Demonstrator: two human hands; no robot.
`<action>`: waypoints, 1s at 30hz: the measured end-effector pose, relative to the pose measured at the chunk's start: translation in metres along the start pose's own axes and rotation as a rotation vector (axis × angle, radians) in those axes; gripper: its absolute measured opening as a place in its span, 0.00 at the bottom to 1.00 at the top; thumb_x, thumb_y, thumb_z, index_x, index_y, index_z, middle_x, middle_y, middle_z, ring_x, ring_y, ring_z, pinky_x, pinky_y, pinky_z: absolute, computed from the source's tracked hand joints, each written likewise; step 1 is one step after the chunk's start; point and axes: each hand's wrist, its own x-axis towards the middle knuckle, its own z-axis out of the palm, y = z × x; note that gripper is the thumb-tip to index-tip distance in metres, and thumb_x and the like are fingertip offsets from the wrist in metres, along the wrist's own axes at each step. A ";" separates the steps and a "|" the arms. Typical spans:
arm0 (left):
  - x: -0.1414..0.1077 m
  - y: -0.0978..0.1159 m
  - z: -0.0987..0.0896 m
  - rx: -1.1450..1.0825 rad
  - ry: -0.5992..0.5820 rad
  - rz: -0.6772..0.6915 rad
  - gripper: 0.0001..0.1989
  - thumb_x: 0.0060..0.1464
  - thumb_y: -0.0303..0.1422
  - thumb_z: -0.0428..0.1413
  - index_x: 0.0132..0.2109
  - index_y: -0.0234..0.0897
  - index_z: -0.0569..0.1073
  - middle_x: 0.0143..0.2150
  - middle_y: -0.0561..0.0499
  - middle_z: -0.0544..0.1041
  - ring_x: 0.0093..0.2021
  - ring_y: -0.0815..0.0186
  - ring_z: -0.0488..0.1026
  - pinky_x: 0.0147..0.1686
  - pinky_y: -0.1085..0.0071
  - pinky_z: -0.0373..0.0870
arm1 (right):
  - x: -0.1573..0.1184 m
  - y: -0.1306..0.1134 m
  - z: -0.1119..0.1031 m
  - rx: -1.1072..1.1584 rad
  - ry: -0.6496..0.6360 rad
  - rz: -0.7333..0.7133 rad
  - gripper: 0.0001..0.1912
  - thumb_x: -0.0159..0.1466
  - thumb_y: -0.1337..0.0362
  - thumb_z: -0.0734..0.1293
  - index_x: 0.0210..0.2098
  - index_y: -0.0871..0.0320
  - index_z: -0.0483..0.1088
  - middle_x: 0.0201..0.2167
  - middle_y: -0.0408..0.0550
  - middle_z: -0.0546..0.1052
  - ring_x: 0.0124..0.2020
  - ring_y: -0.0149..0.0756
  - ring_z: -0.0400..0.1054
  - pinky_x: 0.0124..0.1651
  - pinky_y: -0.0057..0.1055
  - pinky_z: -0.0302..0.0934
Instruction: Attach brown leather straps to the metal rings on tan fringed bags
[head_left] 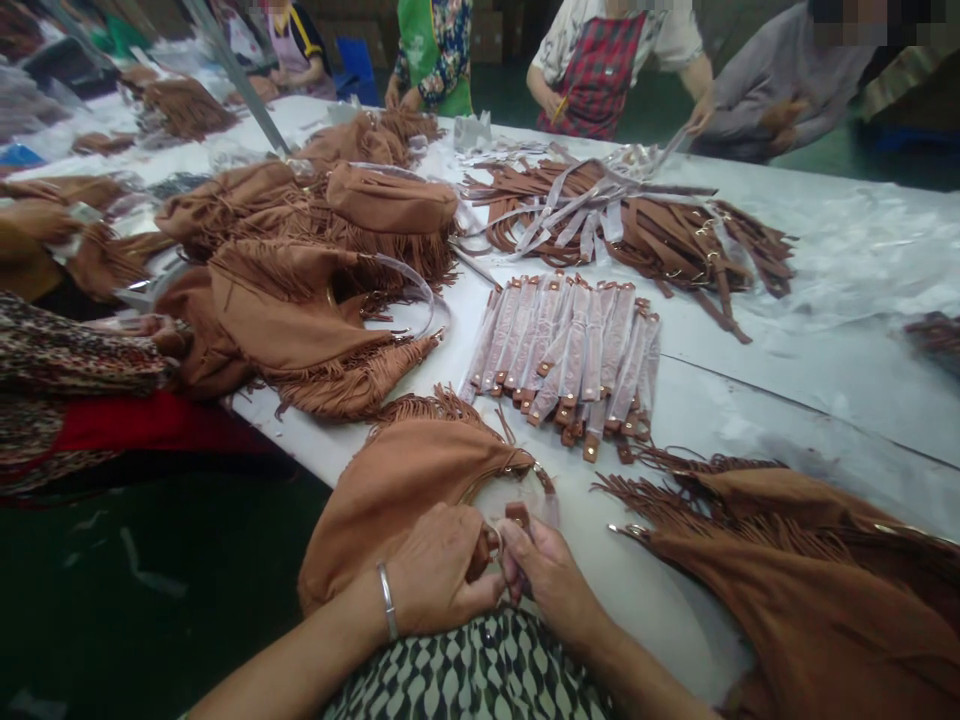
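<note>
A brown fringed bag (397,470) lies at the table's near edge, with a curved strap on its right side. My left hand (442,570), with a silver bracelet at the wrist, is closed at the bag's lower right corner around a brown end with a metal ring. Close against it, my right hand (551,570) pinches a brown strap end (517,514) beside that ring. The fingertips of both hands nearly touch. Just beyond lies a pile of plastic-wrapped straps (577,350) with brown ends and metal studs.
More brown bags (292,320) are heaped on the left, where a person's hand (171,335) touches one. Another fringed bag (810,590) lies at the right. Long brown straps (645,230) are piled farther back on the white table (825,400). Several people stand across it.
</note>
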 end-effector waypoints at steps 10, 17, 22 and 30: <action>0.003 0.002 0.022 0.021 0.093 -0.064 0.20 0.52 0.50 0.48 0.30 0.36 0.66 0.28 0.50 0.72 0.31 0.61 0.68 0.35 0.64 0.59 | -0.008 -0.038 -0.064 -0.559 -0.454 0.230 0.22 0.61 0.47 0.56 0.29 0.60 0.63 0.15 0.38 0.64 0.13 0.22 0.53 0.15 0.18 0.47; 0.002 0.012 0.034 0.127 0.107 -0.025 0.17 0.52 0.45 0.47 0.28 0.36 0.68 0.26 0.48 0.72 0.29 0.59 0.69 0.35 0.62 0.60 | 0.006 -0.061 -0.061 -0.856 -0.674 0.217 0.14 0.60 0.58 0.59 0.24 0.61 0.65 0.11 0.36 0.60 0.13 0.23 0.54 0.17 0.19 0.49; 0.002 0.011 0.041 0.159 0.124 0.009 0.18 0.52 0.46 0.47 0.28 0.36 0.69 0.26 0.48 0.73 0.29 0.60 0.70 0.35 0.62 0.60 | 0.015 -0.070 -0.052 -1.020 -0.804 0.245 0.11 0.58 0.62 0.61 0.23 0.61 0.66 0.11 0.37 0.60 0.14 0.24 0.56 0.17 0.20 0.49; 0.006 0.016 0.037 0.193 0.122 0.033 0.18 0.52 0.45 0.45 0.28 0.35 0.69 0.26 0.46 0.73 0.27 0.58 0.70 0.32 0.61 0.60 | 0.026 -0.068 -0.050 -1.020 -0.881 0.348 0.12 0.57 0.60 0.61 0.23 0.61 0.66 0.15 0.39 0.63 0.15 0.24 0.55 0.17 0.20 0.47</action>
